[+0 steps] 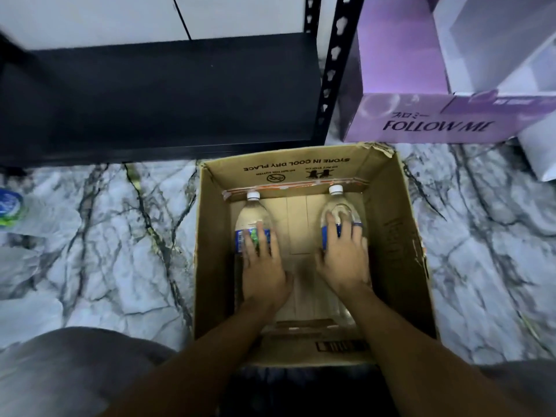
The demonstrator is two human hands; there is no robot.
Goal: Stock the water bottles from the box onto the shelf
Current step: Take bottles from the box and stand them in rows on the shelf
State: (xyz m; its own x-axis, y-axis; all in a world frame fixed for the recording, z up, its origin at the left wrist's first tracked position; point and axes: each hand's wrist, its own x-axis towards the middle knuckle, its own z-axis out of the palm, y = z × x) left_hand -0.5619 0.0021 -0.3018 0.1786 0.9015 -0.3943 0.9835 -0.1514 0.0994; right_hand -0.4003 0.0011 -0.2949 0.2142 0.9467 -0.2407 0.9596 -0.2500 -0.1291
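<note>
A brown corrugated cardboard box [394,236] stands open on the grey-veined marble floor [105,236], just in front of the matte black metal shelf [165,94]. In it lie two clear, round plastic water bottles with white caps and blue labels, well apart: the left bottle [252,213] and the right bottle [341,206]. The left hand [263,272] rests on one and the right hand [343,266] on the other, fingers [260,233] spread and fairly straight over the curved plastic. One glossy purple carton [421,121] sits beside the shelf.

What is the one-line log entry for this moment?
left hand: on left bottle | right hand: on right bottle | both: lying in box | shelf: behind box
</note>
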